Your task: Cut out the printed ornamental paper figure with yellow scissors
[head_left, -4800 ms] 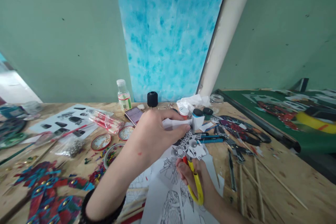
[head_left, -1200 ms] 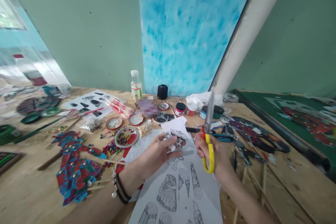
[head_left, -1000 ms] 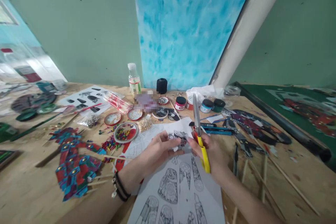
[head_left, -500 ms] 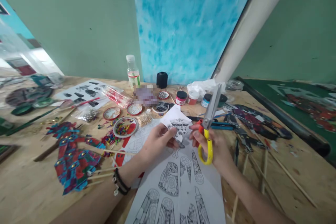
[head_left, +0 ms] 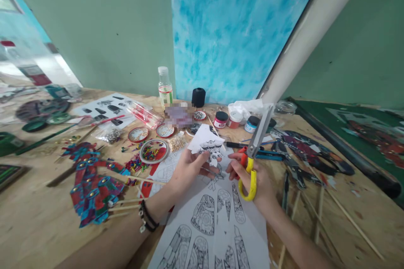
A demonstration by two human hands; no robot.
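Note:
My left hand [head_left: 187,170] pinches a small white paper piece [head_left: 206,143] printed with a black-and-white figure, held just above the table. My right hand [head_left: 252,178] grips scissors [head_left: 252,157] with yellow and red handles; their blades are closed and point up and to the right. The two hands almost meet over a printed sheet [head_left: 214,227] of black-and-white pattern shapes lying on the wooden table [head_left: 38,227].
A colourful jointed paper puppet on sticks [head_left: 90,185] lies to the left. Round tins of beads [head_left: 154,150], a plastic bottle [head_left: 165,87], a black spool [head_left: 198,97] and small paint jars [head_left: 221,119] stand behind. Thin wooden sticks [head_left: 318,214] and dark cut-outs [head_left: 303,155] lie to the right.
Over the last second my right hand swung the scissor blades from upright to leaning right. The left hand turned the paper piece and kept its hold.

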